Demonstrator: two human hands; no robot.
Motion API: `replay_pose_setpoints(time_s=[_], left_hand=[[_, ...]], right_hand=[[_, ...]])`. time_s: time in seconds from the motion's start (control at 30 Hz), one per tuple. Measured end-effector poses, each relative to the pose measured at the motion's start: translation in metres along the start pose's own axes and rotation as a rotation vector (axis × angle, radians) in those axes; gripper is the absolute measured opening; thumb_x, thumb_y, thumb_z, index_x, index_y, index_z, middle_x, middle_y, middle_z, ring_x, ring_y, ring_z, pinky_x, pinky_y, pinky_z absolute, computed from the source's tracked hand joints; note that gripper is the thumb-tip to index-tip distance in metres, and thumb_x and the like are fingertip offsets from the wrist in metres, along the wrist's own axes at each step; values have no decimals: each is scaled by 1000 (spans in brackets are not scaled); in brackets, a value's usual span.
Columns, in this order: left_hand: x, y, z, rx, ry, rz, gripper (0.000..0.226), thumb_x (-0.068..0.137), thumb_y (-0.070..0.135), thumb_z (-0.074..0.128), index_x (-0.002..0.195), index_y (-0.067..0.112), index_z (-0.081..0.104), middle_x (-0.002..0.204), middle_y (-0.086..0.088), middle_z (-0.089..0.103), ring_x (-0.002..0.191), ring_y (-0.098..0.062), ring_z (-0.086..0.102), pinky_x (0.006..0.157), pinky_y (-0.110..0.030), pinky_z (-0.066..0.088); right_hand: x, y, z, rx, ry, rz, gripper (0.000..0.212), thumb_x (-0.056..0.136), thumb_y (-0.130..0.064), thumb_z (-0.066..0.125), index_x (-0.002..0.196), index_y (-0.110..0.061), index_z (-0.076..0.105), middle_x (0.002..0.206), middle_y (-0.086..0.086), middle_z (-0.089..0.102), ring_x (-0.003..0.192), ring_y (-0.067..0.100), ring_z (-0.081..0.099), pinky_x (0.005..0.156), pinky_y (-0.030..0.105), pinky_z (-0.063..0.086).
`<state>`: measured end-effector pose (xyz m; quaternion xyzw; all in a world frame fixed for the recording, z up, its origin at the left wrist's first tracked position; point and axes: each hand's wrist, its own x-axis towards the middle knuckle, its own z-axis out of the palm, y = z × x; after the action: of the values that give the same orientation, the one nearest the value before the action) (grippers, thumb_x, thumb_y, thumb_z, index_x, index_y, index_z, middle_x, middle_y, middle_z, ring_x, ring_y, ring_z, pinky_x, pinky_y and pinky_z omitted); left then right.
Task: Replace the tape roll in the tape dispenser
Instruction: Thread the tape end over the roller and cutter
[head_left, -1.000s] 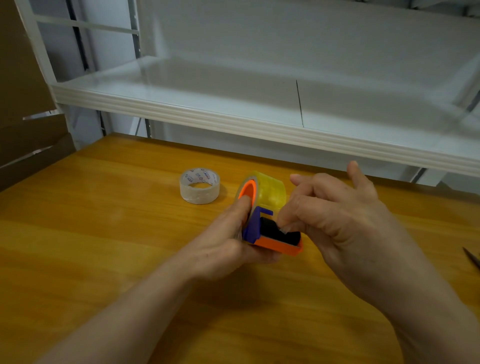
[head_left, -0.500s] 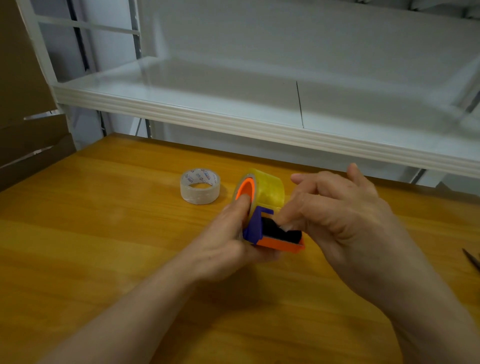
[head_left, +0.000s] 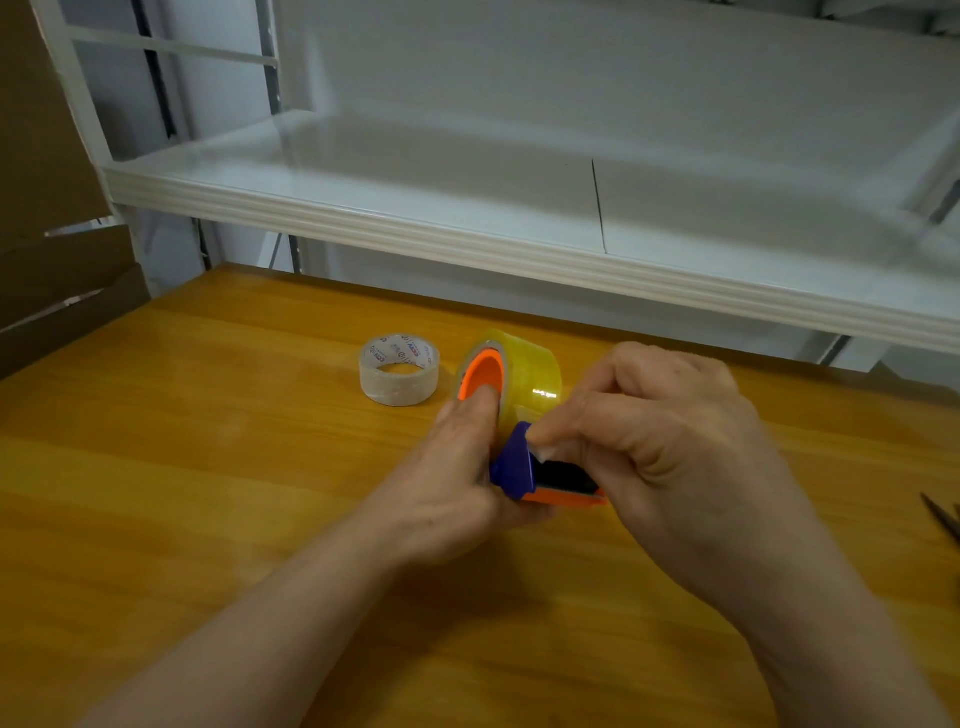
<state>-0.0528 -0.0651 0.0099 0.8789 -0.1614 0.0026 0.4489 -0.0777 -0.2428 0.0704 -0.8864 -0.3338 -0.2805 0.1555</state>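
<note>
Dispenser (head_left: 563, 498), hand-held type: orange frame, purple guard (head_left: 514, 462), yellow roll (head_left: 532, 379) mounted on orange hub (head_left: 480, 376). Location: held just above wooden table (head_left: 208, 467), near its middle, in front of white shelf (head_left: 467, 249).

Left hand (head_left: 452, 499): wrapped round the frame from the left, thumb pressed onto the hub.

Right hand (head_left: 654, 441): fingers curled, fingertips pinching at the front by the purple guard, just below the roll; whether the tape end lies between them, cannot tell.

Handling, as judged: light, rigid, smooth plastic; probably a cutter at the front, so best gripped by frame sides and hub. Roll stiff; film sticky, apt to cling back.

Second roll (head_left: 399, 370): clear, flat on table, near the yellow roll on its left, not touching.

Markings: blue print inside second roll's core, too small to read; none seen on dispenser.
</note>
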Motion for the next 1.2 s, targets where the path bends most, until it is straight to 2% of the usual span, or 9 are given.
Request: replay_pose_setpoints(time_s=[0.17, 0.27, 0.4, 0.6, 0.73, 0.83, 1.07, 1.13, 1.2], left_hand=[[3, -3, 2, 34, 76, -21, 87, 75, 38, 85, 138, 24, 27, 142, -6, 41, 114, -12, 39, 103, -36, 44], [3, -3, 1, 42, 103, -28, 85, 73, 39, 85, 135, 23, 30, 133, -3, 47, 122, -23, 46, 104, -48, 48], [4, -4, 1, 31, 108, -41, 81, 68, 43, 84, 131, 29, 34, 123, 2, 49, 115, -21, 52, 97, -49, 53], [6, -3, 0, -29, 110, -70, 85, 56, 43, 83, 119, 39, 27, 127, -2, 47, 116, -27, 55, 92, -52, 56], [7, -2, -1, -83, 96, -78, 78, 51, 42, 80, 109, 62, 33, 137, -3, 41, 122, -26, 50, 97, -49, 54], [5, -5, -1, -69, 86, -40, 90, 73, 20, 80, 143, 31, 25, 142, -5, 37, 119, -13, 37, 101, -34, 42], [5, -7, -2, -117, 69, -3, 91, 77, 14, 77, 147, 20, 19, 126, 10, 26, 117, -8, 28, 101, -33, 38], [5, -6, -4, -141, 81, 10, 91, 74, 17, 75, 146, 28, 19, 125, 12, 24, 116, -7, 28, 99, -32, 38], [4, -6, -4, -180, 104, 30, 81, 66, 28, 73, 126, 59, 27, 125, 11, 29, 115, -10, 34, 99, -36, 43]], right_hand=[[1, 0, 4, 16, 44, 15, 15, 85, -25, 65, 92, -26, 78, 87, -6, 65, 77, 18, 62, 59, 40, 53], [1, 0, 5, -29, 62, 7, 15, 84, -25, 66, 92, -27, 79, 86, -8, 65, 80, 17, 57, 61, 38, 49], [1, 0, 5, -17, 68, -11, 14, 87, -23, 65, 91, -25, 78, 87, -6, 66, 80, 18, 60, 62, 39, 52], [1, -3, 8, -43, 73, -25, 12, 87, -16, 68, 92, -21, 77, 88, -1, 67, 74, 27, 62, 59, 32, 47], [1, -6, 7, -85, 83, -47, 12, 81, -16, 71, 91, -20, 77, 87, 0, 67, 77, 24, 62, 66, 30, 38], [1, -6, 7, -80, 101, -51, 17, 85, -24, 61, 91, -23, 76, 88, -2, 67, 84, 16, 57, 71, 28, 36], [3, -9, 10, -81, 141, -46, 12, 84, -20, 68, 90, -22, 77, 86, -3, 67, 82, 10, 53, 72, 27, 36], [6, -10, 10, -84, 134, -48, 10, 86, -18, 69, 90, -22, 77, 86, -3, 67, 81, 13, 57, 70, 28, 36], [13, -10, 10, -60, 105, -47, 10, 84, -17, 73, 90, -22, 78, 86, -3, 67, 78, 18, 61, 69, 30, 39]])
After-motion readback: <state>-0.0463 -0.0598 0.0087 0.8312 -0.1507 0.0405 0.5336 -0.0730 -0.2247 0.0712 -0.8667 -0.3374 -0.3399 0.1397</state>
